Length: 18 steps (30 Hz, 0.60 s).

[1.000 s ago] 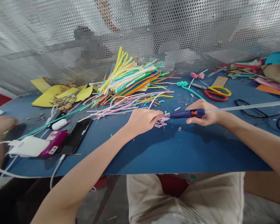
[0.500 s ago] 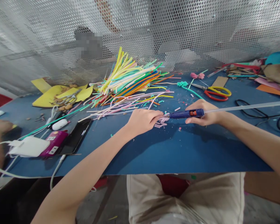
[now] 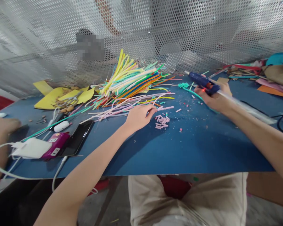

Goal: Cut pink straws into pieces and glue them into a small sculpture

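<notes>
Between its pinched fingertips, my left hand (image 3: 141, 117) holds a thin lilac strip (image 3: 165, 108) that points right. Just below the strip lies a small heap of cut lilac pieces (image 3: 162, 121) on the blue table (image 3: 141, 157). My right hand (image 3: 217, 95) is wrapped round a dark blue glue gun (image 3: 202, 82), raised at the right with its nozzle toward the back and left. A long clear glue stick (image 3: 250, 108) trails from the gun's rear, above my right forearm.
Coloured stems (image 3: 134, 78) are piled at the back centre. Left are a black phone (image 3: 79, 138), a purple power strip (image 3: 56, 145), cables and yellow sheets (image 3: 49, 97). Another person's hand (image 3: 8, 125) is at the far left. A green curled piece (image 3: 183, 85) lies near the gun.
My right hand has lifted the glue gun away from the lilac pieces, toward the back and right. My left hand has moved slightly back, and the strip in it now shows.
</notes>
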Available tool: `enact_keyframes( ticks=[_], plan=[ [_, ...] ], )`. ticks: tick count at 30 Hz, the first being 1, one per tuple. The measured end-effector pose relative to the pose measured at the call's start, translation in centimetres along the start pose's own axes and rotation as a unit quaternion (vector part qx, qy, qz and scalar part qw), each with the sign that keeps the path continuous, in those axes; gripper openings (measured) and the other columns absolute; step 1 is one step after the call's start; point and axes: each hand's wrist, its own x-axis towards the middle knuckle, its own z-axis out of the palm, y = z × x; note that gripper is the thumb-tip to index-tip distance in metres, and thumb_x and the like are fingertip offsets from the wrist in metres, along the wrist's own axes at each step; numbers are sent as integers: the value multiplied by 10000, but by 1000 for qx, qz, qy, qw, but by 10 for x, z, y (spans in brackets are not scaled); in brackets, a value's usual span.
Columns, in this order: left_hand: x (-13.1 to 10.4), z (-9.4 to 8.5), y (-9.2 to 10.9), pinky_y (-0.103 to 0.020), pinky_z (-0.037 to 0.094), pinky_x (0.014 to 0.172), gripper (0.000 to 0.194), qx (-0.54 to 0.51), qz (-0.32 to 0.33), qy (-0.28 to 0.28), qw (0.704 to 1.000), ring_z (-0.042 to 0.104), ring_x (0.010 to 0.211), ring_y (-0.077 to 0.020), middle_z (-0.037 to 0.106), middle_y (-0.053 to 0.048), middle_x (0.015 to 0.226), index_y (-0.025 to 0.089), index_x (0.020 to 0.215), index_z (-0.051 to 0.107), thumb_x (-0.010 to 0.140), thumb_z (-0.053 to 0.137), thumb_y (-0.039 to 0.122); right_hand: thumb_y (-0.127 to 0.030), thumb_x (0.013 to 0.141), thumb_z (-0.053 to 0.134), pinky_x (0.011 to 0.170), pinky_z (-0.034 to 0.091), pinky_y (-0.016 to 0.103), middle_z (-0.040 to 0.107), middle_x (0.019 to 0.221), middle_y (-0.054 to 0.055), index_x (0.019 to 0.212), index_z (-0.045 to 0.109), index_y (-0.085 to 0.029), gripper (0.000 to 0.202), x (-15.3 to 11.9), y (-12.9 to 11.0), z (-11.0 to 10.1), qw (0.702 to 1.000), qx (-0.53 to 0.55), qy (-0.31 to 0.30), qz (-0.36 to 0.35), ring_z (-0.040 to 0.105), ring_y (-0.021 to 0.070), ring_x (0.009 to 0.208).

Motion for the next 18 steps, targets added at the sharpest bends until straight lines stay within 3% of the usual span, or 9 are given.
enact_keyframes(
  ticks=[1, 3, 8, 11, 13, 18],
  plan=[
    [1, 0, -2, -268, 428, 632, 287, -2, -3, 7, 1000, 678, 742, -149, 786, -12, 941, 242, 982, 726, 1019, 467, 360, -412, 957, 543, 785, 421, 363, 690, 1032, 176, 1176, 599, -136, 356, 2, 4, 3, 998, -57, 23, 10, 602, 266, 892],
    [1, 0, -4, -266, 429, 629, 279, -5, -12, 22, 1000, 663, 702, -142, 783, -13, 920, 238, 1015, 717, 1015, 468, 364, -273, 878, 564, 879, 432, 415, 617, 1216, 259, 1297, 524, -70, 467, 4, 14, 12, 990, -137, -11, -3, 577, 332, 1061],
    [0, -2, -4, -249, 440, 630, 254, -12, -15, 39, 999, 693, 744, -146, 786, -2, 925, 246, 1141, 678, 997, 494, 346, -145, 776, 495, 891, 436, 563, 561, 1218, 238, 1301, 555, -94, 531, -4, 31, 31, 962, -242, -120, 39, 524, 413, 1118],
    [-1, -1, -2, -253, 447, 634, 236, -5, -17, 45, 999, 700, 760, -149, 790, 2, 956, 256, 1114, 688, 998, 504, 346, -156, 811, 482, 932, 407, 604, 551, 1266, 218, 1250, 624, -128, 462, -5, 21, 32, 969, -227, -93, -1, 491, 419, 1156],
    [-1, 0, -1, -257, 446, 635, 233, -3, -17, 53, 998, 689, 739, -143, 791, 3, 976, 260, 1100, 694, 1006, 501, 351, -200, 890, 460, 964, 400, 568, 600, 1229, 179, 1171, 680, -164, 358, -3, 8, 30, 980, -180, -71, -41, 506, 375, 1136],
    [-2, 1, 2, -257, 445, 639, 255, -10, -12, 71, 997, 679, 743, -134, 787, -3, 1046, 252, 1080, 715, 1023, 491, 359, -425, 987, 507, 951, 405, 457, 694, 1123, 96, 1042, 723, -228, 298, -1, -20, 31, 977, -74, -132, -149, 569, 281, 1040]
  ],
)
